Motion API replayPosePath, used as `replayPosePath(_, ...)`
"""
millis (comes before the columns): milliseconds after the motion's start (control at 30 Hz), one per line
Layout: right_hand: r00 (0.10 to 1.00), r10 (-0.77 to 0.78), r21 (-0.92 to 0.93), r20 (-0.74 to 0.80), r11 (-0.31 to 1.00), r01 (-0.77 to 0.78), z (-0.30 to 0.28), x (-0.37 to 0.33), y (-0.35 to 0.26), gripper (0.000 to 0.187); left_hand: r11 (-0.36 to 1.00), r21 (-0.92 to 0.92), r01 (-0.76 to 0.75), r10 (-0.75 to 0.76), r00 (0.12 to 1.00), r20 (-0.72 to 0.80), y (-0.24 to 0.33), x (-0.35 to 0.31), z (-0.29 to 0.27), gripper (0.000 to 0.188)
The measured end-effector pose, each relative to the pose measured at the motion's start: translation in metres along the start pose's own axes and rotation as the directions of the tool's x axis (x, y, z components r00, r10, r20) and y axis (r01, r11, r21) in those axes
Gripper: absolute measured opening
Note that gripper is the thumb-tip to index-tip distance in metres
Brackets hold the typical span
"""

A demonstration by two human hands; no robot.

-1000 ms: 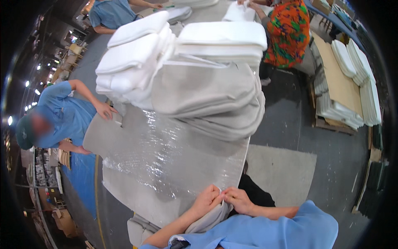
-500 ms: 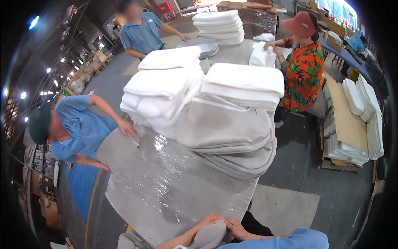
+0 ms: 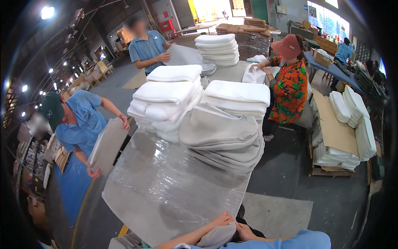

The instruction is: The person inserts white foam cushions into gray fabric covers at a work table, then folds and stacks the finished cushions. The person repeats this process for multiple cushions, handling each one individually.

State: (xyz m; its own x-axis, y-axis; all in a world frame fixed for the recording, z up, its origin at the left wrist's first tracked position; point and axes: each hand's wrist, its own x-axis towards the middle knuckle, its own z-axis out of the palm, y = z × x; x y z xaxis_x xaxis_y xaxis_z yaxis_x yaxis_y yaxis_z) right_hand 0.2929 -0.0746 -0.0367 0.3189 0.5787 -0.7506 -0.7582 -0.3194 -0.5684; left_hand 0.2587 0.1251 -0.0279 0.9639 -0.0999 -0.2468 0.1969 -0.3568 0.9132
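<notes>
At the table's near edge, my left hand (image 3: 223, 219) and my right hand (image 3: 244, 231) are close together, fingers closed. Between them they pinch the edge of a grey fabric cushion cover (image 3: 216, 236), which hangs toward my body. The lower part of the cover is cut off by the frame. Beyond my hands lies the plastic-wrapped grey table top (image 3: 166, 186). Several grey cushion covers (image 3: 224, 130) are piled farther up on it, right of the middle.
White foam pads stand in a left stack (image 3: 163, 91), a right stack (image 3: 236, 92) and a far stack (image 3: 217, 50). One co-worker (image 3: 81, 120) at left holds a grey cushion (image 3: 108, 145). Two others stand at the far side. A loaded pallet (image 3: 336, 153) sits at right.
The view has tilted up slightly. The left co-worker has lifted the grey cushion off the table, and the far-left co-worker has raised a grey piece. My hands still pinch the cover.
</notes>
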Motion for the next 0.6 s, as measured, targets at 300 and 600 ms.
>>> replayPosePath(300,0.977,-0.212,0.238,-0.038,0.947,0.215,0.014,0.003,0.016,0.039,0.986,0.158,0.056,-0.076,0.99,0.121,0.003,0.012,-0.002,0.048)
replayPosePath(600,0.908,-0.203,0.231,-0.365,0.925,0.3,0.011,0.013,0.029,0.038,0.952,0.252,-0.175,0.16,0.984,0.079,0.031,0.02,0.001,0.035)
